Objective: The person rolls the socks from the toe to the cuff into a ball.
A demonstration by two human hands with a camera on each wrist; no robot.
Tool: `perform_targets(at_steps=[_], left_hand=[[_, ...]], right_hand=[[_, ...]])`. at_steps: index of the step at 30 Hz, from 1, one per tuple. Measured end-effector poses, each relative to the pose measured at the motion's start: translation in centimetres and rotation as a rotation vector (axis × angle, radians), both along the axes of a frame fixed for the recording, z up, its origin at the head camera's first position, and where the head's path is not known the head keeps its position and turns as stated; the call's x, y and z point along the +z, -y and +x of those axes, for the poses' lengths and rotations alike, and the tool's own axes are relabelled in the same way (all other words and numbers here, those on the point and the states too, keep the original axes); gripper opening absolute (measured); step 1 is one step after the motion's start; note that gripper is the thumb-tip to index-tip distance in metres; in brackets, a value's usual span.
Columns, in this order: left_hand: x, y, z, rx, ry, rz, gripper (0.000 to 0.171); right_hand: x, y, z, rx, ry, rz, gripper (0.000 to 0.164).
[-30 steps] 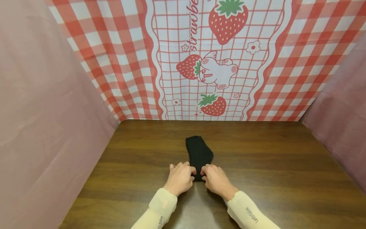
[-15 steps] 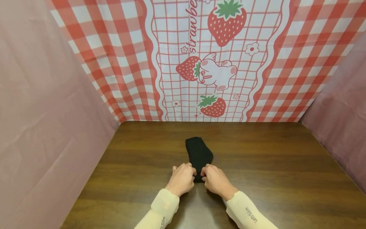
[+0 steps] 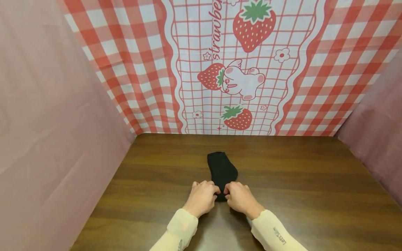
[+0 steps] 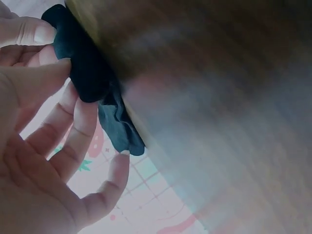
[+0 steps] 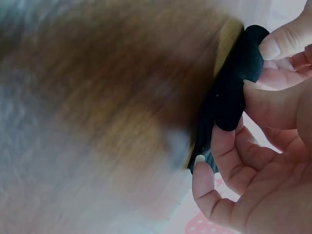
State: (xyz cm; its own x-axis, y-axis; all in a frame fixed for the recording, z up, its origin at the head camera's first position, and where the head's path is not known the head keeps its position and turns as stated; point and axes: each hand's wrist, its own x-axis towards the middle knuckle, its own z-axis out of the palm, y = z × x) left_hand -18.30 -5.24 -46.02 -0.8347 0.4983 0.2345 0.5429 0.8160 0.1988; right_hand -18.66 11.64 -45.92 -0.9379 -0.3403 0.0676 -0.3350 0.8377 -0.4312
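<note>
Black sock (image 3: 221, 170) is lying on a wooden table (image 3: 157, 170), its near end forming a thick roll. At the sock's left side, the left hand (image 3: 201, 197) is pinching that roll between thumb and fingers; at the sock's right side, the right hand (image 3: 242, 197) is doing likewise. Since a second ago, hands and sock are barely shifting against each other, suggesting the handling is advancing only slightly.
</note>
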Motion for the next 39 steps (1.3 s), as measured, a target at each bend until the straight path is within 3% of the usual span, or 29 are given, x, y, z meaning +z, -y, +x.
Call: perform_targets(at_steps=[13, 22, 30, 39], left_hand=[[-0.1, -0.4, -0.3, 0.024, -0.008, -0.068, 0.01], [0.1, -0.4, -0.6, 0.023, 0.021, -0.061, 0.009], [0.0, -0.3, -0.5, 0.038, 0.049, -0.039, 0.008], [0.0, -0.5, -0.6, 0.045, 0.061, -0.036, 0.007]], right_hand=[[-0.1, 0.1, 0.3, 0.009, -0.027, 0.037, 0.014], [0.1, 0.1, 0.6, 0.014, -0.074, 0.029, 0.016], [0.3, 0.6, 1.6, 0.057, -0.174, 0.126, 0.011], [-0.2, 0.8, 1.8, 0.009, -0.265, 0.173, 0.021]])
